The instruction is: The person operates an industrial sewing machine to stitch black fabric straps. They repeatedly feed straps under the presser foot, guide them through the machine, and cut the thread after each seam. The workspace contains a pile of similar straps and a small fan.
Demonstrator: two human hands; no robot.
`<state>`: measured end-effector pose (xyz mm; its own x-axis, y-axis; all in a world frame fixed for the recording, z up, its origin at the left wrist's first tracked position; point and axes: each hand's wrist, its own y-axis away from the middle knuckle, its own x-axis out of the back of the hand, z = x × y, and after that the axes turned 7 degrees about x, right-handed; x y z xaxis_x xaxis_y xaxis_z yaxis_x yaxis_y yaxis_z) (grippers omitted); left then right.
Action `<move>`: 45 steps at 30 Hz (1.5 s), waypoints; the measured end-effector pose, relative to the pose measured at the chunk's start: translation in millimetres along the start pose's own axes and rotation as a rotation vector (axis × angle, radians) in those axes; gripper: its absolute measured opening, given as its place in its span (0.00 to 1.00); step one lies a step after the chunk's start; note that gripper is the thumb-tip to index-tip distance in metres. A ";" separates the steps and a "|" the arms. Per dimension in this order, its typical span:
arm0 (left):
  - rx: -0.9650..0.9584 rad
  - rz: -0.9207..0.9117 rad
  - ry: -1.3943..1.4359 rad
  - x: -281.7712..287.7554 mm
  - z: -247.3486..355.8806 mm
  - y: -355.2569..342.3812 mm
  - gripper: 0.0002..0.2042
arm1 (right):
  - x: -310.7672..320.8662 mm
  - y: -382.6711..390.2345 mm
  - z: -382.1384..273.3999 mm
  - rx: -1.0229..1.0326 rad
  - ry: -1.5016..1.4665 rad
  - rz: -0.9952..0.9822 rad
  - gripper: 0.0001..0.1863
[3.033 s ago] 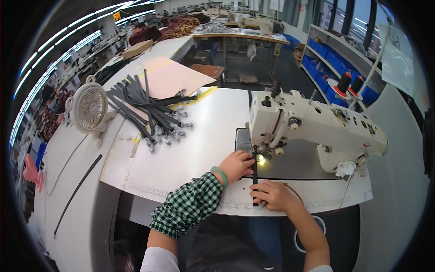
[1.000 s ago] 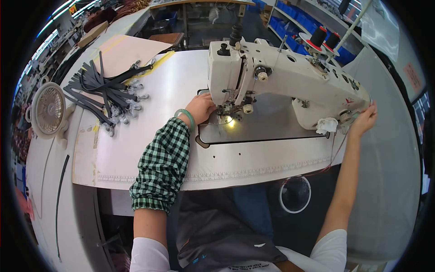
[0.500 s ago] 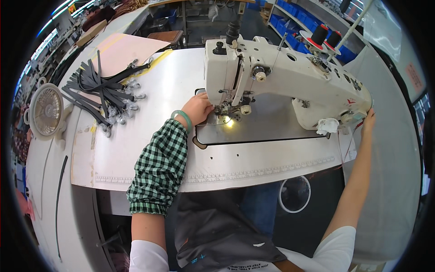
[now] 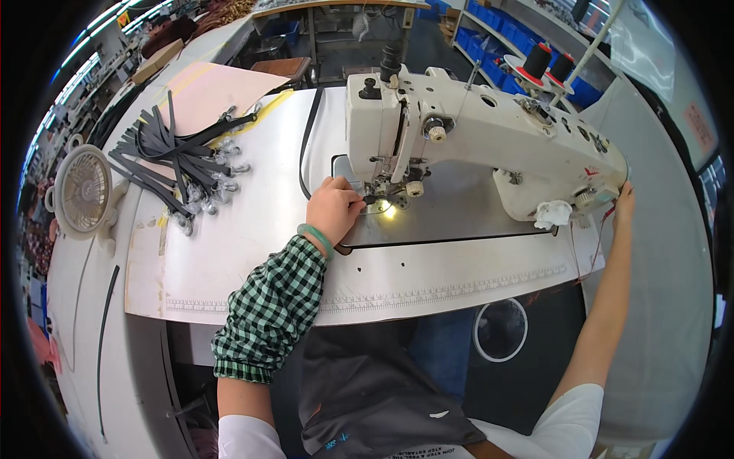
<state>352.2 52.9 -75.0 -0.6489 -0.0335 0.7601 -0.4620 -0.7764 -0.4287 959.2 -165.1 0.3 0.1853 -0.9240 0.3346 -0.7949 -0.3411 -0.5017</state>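
A white industrial sewing machine (image 4: 474, 115) stands on the white table, its lamp lighting the metal bed under the needle. Beside the presser foot my left hand (image 4: 334, 210), with a green bangle and a checked sleeve cover, is closed in a pinch. A narrow black strap (image 4: 306, 145) runs from this hand back across the table in a curve. The strap's end between the fingertips and the foot is partly covered. My right hand (image 4: 625, 203) grips the handwheel at the machine's right end; some of its fingers are hidden behind it.
Left of the machine lies a pile of black straps (image 4: 180, 153) with clear-wrapped ends, partly on a pink sheet (image 4: 206, 88). A small fan (image 4: 82, 191) stands at the far left. Two dark thread spools (image 4: 538, 60) rise behind the machine. A printed ruler (image 4: 443, 289) follows the front edge.
My left hand has come slightly nearer to me, its fingers pinching beside the foot. The black strap now shows behind it on the table. My right hand stays at the handwheel.
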 end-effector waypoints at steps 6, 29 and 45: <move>0.018 -0.049 -0.017 3.7 -1.0 0.1 0.04 | -4.6 -0.5 -7.0 -0.012 0.128 -0.039 0.25; -0.021 0.002 -0.005 -1.2 -3.3 -3.4 0.03 | 7.3 -24.8 -16.0 0.193 0.395 -0.023 0.28; -0.029 0.032 -0.027 -4.5 -8.1 -5.4 0.03 | -3.4 -22.6 -13.8 0.097 0.332 0.049 0.27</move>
<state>352.7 62.3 -80.1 -0.6476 -0.0755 0.7582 -0.4583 -0.7564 -0.4667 968.6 -151.9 21.6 -0.0627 -0.8384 0.5414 -0.7365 -0.3273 -0.5920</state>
